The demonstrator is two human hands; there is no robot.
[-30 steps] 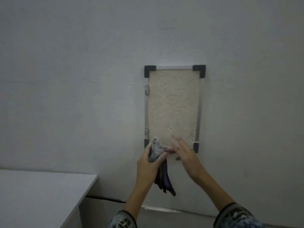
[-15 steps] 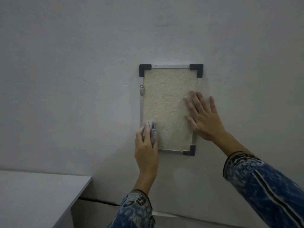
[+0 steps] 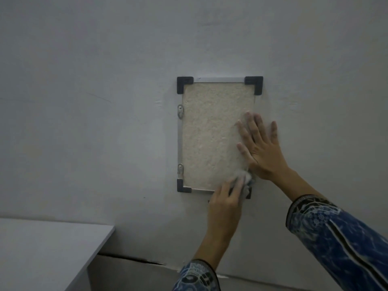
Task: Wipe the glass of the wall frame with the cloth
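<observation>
- The tabletop (image 3: 52,244) sits low, well left of the wall frame (image 3: 210,133).
- The wall frame hangs upright, its long axis vertical.
- The left hand (image 3: 225,203) holds the bunched cloth (image 3: 244,179) against the frame's lower right corner.
- The right hand (image 3: 260,148), fingers spread flat, presses the frame's right edge.

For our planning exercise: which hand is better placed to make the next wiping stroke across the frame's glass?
Left. The left hand holds the cloth on the glass at the lower right corner of the frame; the right hand lies flat, bracing its right edge.
</observation>
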